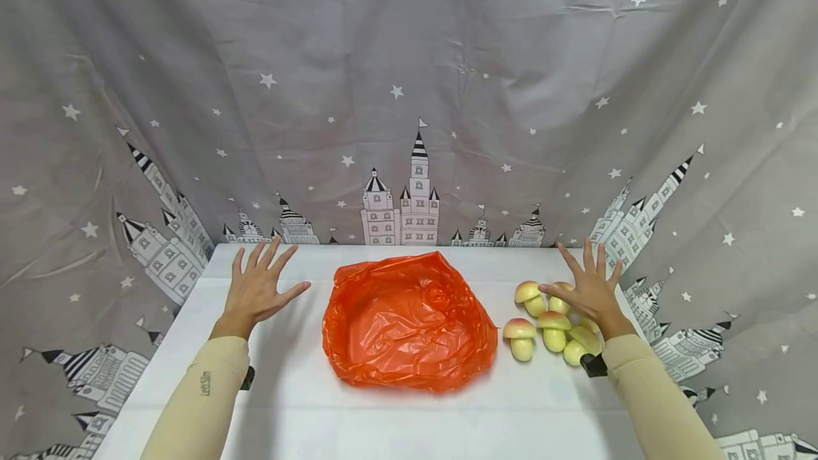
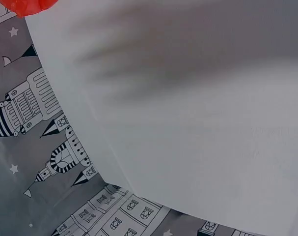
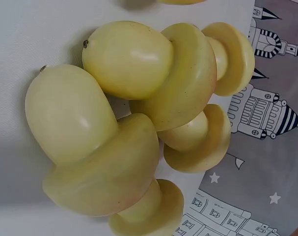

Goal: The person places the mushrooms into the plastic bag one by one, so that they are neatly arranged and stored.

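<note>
An orange-red plastic bag lies spread with its mouth open and rim rolled out, mid-table. To its right is a cluster of several toy mushrooms with yellow stems and reddish-yellow caps; the right wrist view shows these mushrooms close up, touching one another. My left hand hovers left of the bag, fingers spread, holding nothing. Above the mushrooms my right hand is held with fingers spread, partly covering some of them and holding nothing. In the left wrist view only a corner of the bag shows, beside the hand's shadow.
The white table carries the bag and mushrooms. A grey curtain printed with stars and castles stands behind the table and along both sides. Dark wrist cameras sit under both sleeves.
</note>
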Action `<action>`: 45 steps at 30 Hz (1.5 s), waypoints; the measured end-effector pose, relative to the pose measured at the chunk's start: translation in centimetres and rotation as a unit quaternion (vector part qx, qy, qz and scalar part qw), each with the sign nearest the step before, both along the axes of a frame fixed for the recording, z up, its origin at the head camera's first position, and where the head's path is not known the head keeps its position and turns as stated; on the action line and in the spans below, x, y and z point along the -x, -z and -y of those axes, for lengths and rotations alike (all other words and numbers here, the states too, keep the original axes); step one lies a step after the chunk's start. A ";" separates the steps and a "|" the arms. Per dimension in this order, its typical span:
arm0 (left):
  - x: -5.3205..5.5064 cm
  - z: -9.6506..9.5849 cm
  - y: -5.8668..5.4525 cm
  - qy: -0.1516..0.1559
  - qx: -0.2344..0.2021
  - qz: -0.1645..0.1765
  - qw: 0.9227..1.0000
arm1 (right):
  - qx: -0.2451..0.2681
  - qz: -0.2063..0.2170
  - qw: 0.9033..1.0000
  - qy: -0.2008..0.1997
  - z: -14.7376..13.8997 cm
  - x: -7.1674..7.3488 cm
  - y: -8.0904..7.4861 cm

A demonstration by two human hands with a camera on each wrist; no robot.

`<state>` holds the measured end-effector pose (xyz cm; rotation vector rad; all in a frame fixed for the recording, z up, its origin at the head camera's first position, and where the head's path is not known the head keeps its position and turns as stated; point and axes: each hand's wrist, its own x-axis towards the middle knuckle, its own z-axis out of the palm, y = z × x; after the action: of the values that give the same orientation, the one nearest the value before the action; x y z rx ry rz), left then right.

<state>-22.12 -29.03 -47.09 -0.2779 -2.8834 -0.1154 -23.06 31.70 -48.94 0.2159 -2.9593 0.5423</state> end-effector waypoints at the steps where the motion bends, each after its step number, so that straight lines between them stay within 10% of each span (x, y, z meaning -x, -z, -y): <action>1: 0.0 -0.1 0.0 0.000 -0.005 0.000 1.000 | 0.002 -0.001 1.000 0.000 0.0 -0.1 0.1; 14: -1.0 -1.4 1.3 0.025 -0.108 0.054 0.992 | 0.063 -0.013 0.998 0.022 -1.5 -1.5 0.4; 24: -1.8 -2.9 2.5 -0.014 -0.210 0.128 0.969 | 0.127 -0.044 0.990 0.043 -2.1 -2.6 1.1; 36: -2.9 -4.8 5.5 -0.066 -0.392 0.178 0.900 | 0.195 -0.024 0.978 0.075 -3.2 -5.6 3.7; 45: -4.0 -5.6 7.2 -0.100 -0.445 0.192 0.869 | 0.288 -0.007 0.949 0.125 -2.8 -7.4 6.5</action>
<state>-18.10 -23.41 -54.27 0.2509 -2.8112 -1.5470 -15.67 34.49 -55.42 -0.2108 -2.6065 1.3040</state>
